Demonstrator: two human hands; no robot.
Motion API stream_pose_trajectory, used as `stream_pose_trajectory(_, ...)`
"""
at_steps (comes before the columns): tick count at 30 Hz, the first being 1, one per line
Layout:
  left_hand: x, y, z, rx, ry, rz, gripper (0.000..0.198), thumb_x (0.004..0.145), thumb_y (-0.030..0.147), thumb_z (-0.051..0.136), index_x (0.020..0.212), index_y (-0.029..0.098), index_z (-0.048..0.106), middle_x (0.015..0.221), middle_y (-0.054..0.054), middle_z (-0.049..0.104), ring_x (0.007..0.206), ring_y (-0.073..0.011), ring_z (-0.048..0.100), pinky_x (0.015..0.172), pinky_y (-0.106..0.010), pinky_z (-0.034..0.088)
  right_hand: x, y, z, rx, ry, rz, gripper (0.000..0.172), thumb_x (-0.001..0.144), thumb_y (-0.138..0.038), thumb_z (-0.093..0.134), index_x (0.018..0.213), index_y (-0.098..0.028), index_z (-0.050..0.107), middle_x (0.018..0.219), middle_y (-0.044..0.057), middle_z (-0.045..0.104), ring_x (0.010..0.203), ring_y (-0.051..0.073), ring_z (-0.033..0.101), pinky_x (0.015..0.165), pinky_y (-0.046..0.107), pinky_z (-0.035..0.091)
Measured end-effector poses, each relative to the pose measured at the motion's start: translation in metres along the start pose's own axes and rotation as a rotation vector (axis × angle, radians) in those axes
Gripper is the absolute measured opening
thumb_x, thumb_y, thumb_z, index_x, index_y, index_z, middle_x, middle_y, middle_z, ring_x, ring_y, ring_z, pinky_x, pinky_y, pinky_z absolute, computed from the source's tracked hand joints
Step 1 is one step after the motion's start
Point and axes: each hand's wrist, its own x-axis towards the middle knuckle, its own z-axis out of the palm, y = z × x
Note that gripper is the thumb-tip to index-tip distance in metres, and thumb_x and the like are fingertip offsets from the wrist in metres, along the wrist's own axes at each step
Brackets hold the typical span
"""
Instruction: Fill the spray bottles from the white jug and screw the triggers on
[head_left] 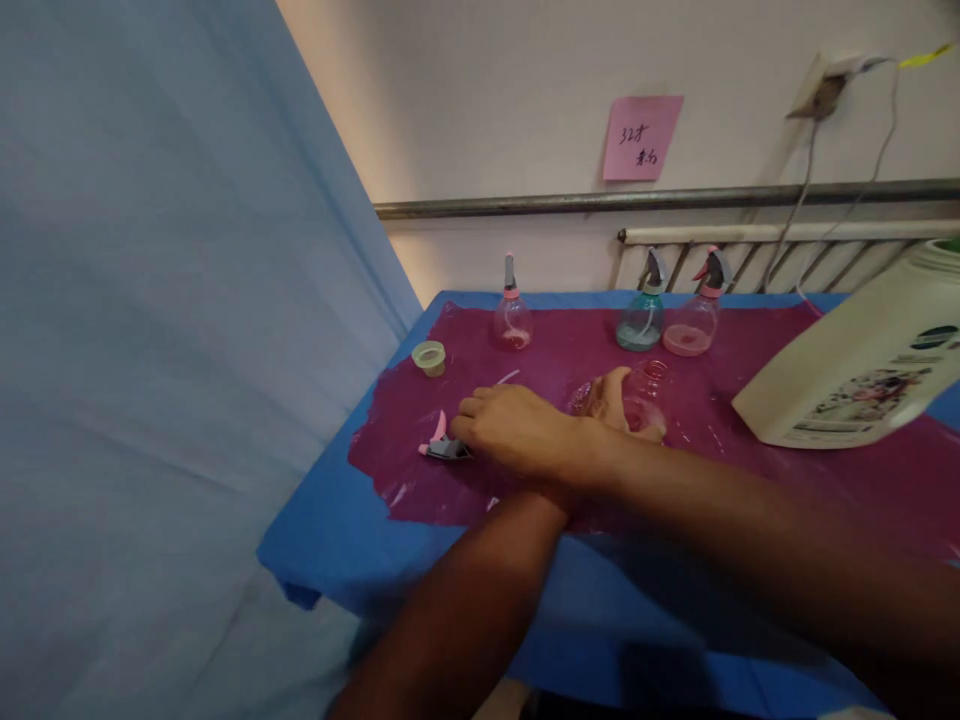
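My arms are crossed over a magenta mat [750, 460] on a blue-covered table [337, 530]. My right hand [517, 432] reaches to the left, and its fingertips rest on a loose grey and pink spray head [444, 446] lying on the mat. My left hand [609, 397] comes up under the right forearm and grips a small clear bottle [649, 398] with an open neck. Most of that hand is hidden by my right wrist.
Three small spray bottles stand at the back: a pink-tinted one [513, 322], a teal one [641, 322] and another pink one [694, 328]. A pale green cup [429, 357] sits at the left and a large white jug [855, 375] at the right. A blue curtain [150, 350] hangs along the left side.
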Motion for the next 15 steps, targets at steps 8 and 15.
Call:
stream_pose_trajectory(8,0.004,0.004,-0.002,-0.085,-0.029,0.051,0.091,0.083,0.033,0.084,0.165,0.024,0.046,0.159,-0.017,0.063,0.152,-0.0397,0.060,0.131,-0.056,0.050,0.026,0.000,0.027,-0.013,-0.093,0.055,0.029,0.121,-0.025,0.053,0.124,-0.010,0.078,0.124,0.016,0.078,0.110,0.027,0.073,0.079,0.037,0.050)
stream_pose_trajectory(15,0.004,0.001,-0.004,-0.084,-0.038,0.094,0.089,0.086,0.036,0.084,0.165,0.023,0.045,0.160,-0.018,0.062,0.152,-0.0387,0.060,0.130,-0.053,0.049,0.024,-0.004,0.027,-0.072,-0.110,0.112,0.029,0.118,-0.016,0.050,0.129,-0.009,0.076,0.128,0.016,0.077,0.117,0.028,0.071,0.079,0.037,0.052)
